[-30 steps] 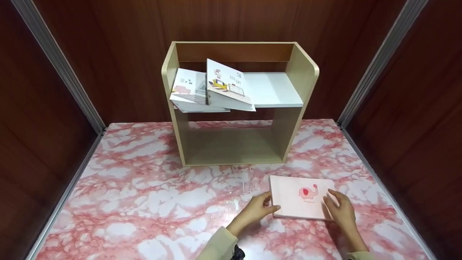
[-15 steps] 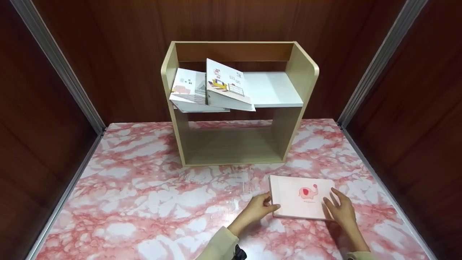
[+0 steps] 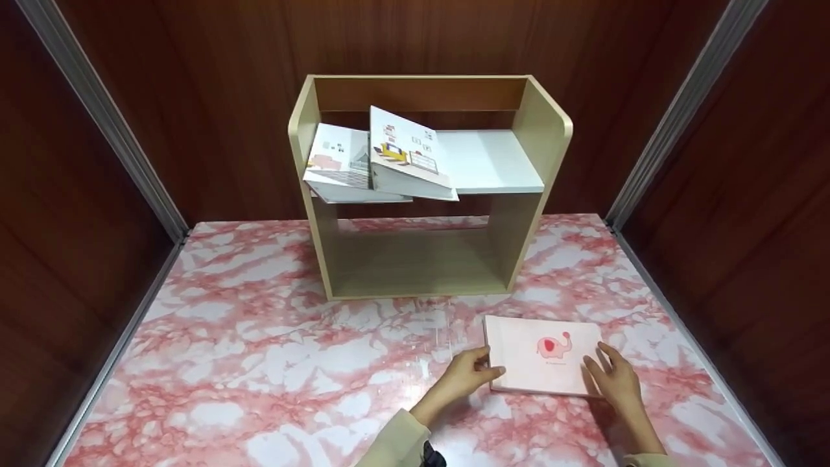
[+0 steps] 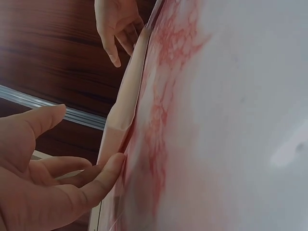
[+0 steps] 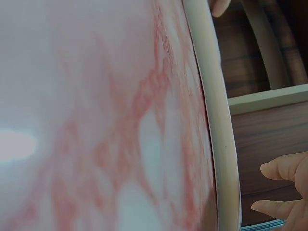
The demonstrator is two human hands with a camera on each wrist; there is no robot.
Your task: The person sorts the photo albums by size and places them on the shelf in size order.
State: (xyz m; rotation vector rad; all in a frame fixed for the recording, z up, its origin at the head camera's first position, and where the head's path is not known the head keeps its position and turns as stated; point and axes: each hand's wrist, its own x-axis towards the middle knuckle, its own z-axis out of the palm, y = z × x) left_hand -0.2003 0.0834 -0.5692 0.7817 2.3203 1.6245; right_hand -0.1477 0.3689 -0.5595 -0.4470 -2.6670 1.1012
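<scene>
A pale pink book (image 3: 532, 373) with a red-eared elephant on its cover lies flat on the table. My left hand (image 3: 462, 376) is at its left edge; in the left wrist view the fingers (image 4: 108, 179) touch that edge while the thumb (image 4: 45, 118) stands raised, apart from the cover. At the right end is my right hand (image 3: 616, 381), its fingers loosely extended beside the book. The right wrist view has this thumb and a finger (image 5: 274, 207) spread, with nothing pinched between them. The book's thick side (image 5: 222, 144) shows there.
A light wood bookshelf (image 3: 546, 139) stands behind the book. On its white upper shelf (image 3: 496, 159), a white book (image 3: 331, 152) leans at the left, overlapped by another tilted book (image 3: 412, 152). Dark wooden walls enclose the pink marbled table (image 3: 259, 376).
My right hand has shifted very slightly to the right at the book's edge. My left hand and the books stay practically where they were.
</scene>
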